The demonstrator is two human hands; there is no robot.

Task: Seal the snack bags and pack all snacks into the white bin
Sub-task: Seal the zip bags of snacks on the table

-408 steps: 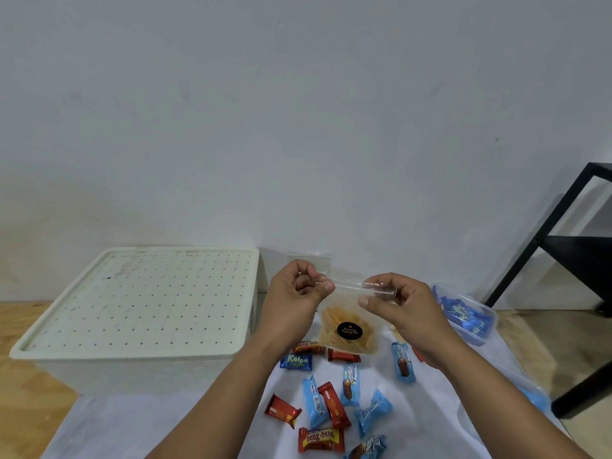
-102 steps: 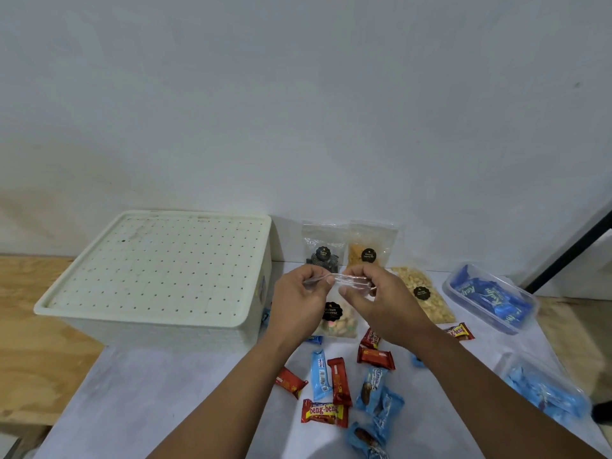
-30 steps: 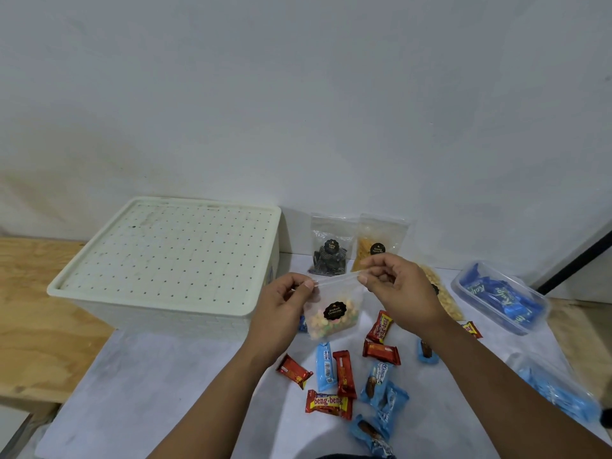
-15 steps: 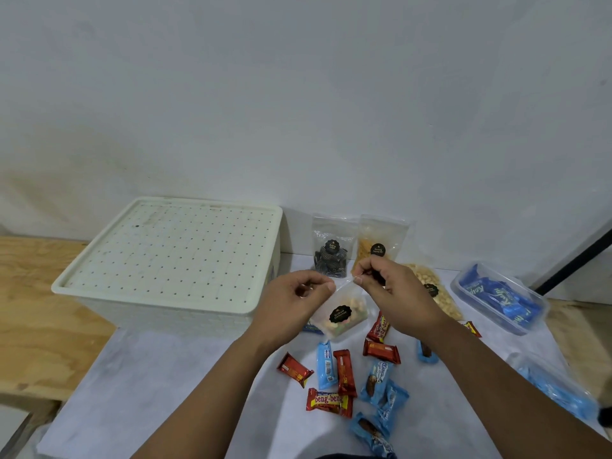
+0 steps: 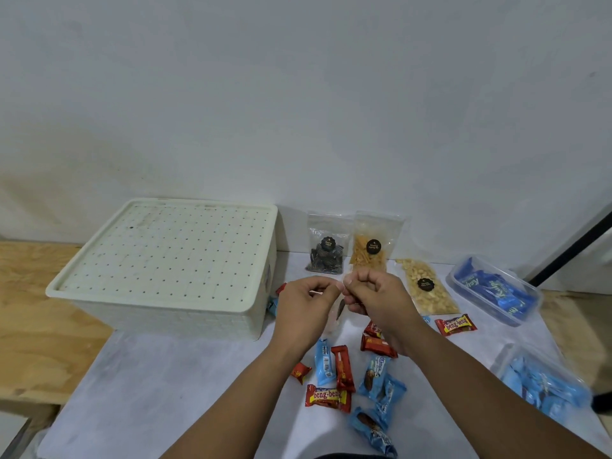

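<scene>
Both hands, left hand [image 5: 306, 301] and right hand [image 5: 374, 294], pinch a small clear bag [image 5: 335, 313] right of the bin [image 5: 165, 260]. Lid on, nothing packed; loose bars [image 5: 342, 369] remain.

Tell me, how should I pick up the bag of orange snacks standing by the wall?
Pinch the orange snack bag by its flat, clear top strip, probably from the front and above. It stands upright against the wall, so the back is blocked.
</scene>
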